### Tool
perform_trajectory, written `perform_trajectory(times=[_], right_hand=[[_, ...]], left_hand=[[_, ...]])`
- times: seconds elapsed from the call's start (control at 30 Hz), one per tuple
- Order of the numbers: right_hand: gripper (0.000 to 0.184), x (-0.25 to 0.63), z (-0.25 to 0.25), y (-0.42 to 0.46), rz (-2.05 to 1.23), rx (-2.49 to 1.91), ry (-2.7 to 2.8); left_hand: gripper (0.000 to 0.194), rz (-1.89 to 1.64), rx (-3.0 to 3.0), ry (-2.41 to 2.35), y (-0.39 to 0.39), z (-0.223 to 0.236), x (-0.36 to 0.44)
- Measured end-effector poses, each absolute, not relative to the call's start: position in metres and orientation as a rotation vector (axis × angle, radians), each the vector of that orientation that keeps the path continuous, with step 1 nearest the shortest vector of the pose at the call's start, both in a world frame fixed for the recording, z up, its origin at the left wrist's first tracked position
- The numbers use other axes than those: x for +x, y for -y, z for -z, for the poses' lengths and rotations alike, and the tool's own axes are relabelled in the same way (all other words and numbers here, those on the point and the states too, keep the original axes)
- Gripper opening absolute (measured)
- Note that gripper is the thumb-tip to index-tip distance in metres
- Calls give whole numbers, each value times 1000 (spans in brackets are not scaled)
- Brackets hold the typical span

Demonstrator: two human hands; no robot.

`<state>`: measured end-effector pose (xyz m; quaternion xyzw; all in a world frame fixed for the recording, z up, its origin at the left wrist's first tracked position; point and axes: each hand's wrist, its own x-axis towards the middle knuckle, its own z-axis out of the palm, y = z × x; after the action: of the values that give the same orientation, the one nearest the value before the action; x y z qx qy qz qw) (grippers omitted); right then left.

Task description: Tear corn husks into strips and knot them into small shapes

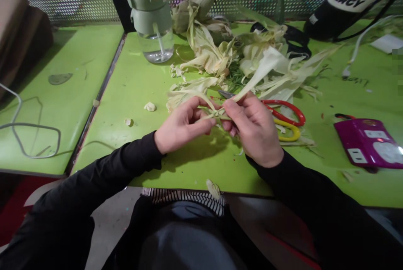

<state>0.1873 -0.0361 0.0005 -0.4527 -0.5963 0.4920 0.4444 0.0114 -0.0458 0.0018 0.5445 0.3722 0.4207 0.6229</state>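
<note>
- Centrally, pale husk strips [217, 113] are held between the two hands, above the green table [195, 169] and near its front edge; they cross at a point between the fingertips.
- Left hand [184, 125]: grip closed, strips pinched between thumb and fingers. Some fingertips are hidden.
- Right hand [253, 129]: grip closed, thumb and forefinger pressing on the strips near the crossing. One broad strip extends from this hand up toward the pile.
- Whether the crossing is knotted or merely overlapped cannot be determined.
- Scissors [283, 103] with one red and one yellow handle lie on the table, partly hidden behind the right hand; the blade tip shows beyond it.
- A loose husk pile [214, 53] lies beyond the hands, some of it spread to the right.
- Two small scraps [150, 106] rest left of the left hand, apart from each other.
- A clear-bottomed green bottle [154, 22] stands upright left of the pile, some liquid inside.
- At far right, a black bottle [349, 3] leans; nearer the person sits a purple socket block [367, 140].
</note>
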Motion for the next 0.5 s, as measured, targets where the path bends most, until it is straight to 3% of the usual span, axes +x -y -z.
perform_trajectory(times=[0.27, 0.5], right_hand=[[33, 187, -5, 37, -1064, -1036, 1637], [31, 185, -11, 48, -1041, -1048, 1632]], left_hand=[[30, -981, 1270, -782, 43, 6, 15], [17, -1102, 1405, -848, 51, 1, 19]])
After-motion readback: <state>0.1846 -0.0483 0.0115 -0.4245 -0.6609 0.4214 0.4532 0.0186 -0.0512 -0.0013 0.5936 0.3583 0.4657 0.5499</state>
